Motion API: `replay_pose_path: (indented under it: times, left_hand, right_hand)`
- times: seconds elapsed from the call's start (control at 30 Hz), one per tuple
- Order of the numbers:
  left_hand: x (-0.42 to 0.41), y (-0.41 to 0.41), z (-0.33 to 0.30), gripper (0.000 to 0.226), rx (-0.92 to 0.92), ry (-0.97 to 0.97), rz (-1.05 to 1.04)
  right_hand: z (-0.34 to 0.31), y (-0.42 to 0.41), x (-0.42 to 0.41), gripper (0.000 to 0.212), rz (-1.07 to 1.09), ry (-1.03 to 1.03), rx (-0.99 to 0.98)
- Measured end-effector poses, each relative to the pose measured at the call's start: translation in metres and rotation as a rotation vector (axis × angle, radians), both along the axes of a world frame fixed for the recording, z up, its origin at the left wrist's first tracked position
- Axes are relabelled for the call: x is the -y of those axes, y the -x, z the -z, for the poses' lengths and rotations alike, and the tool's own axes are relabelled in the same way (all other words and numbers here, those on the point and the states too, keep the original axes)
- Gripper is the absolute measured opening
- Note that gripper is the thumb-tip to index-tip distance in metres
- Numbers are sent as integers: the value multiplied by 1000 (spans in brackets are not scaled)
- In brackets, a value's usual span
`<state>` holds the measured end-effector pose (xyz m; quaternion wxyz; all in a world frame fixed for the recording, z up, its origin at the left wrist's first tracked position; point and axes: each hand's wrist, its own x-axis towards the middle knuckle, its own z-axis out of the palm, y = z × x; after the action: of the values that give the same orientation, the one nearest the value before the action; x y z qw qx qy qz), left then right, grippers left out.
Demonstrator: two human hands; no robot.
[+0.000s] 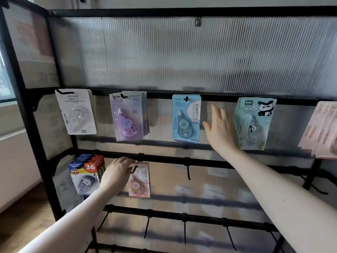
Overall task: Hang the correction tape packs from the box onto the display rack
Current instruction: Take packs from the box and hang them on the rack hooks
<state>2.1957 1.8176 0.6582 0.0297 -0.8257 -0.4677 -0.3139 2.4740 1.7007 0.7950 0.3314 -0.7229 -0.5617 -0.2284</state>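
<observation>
Left hand (116,172): your fingers pinch the top of the pink pack (140,181) at its hook (134,169) on the lower-left rail — slide the hole fully on.
Right hand (221,129): fingers spread and relaxed, holding nothing, between the blue pack (186,118) and panda pack (254,123).
Box: not visible.

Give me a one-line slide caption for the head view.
Left hand hooks a pink pack onto the rack; open right hand hovers between blue pack and panda pack.
</observation>
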Motion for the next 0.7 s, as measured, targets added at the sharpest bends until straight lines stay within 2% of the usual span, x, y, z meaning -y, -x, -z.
replay_pose_path:
  times: [0.4, 0.7]
  left_hand:
    - [41, -4, 20, 42, -62, 22, -59]
    - [75, -10, 83, 57, -82, 184, -150]
  right_hand:
    - [80, -25, 28, 48, 13, 255, -5]
    - [164, -23, 37, 49, -55, 423, -40]
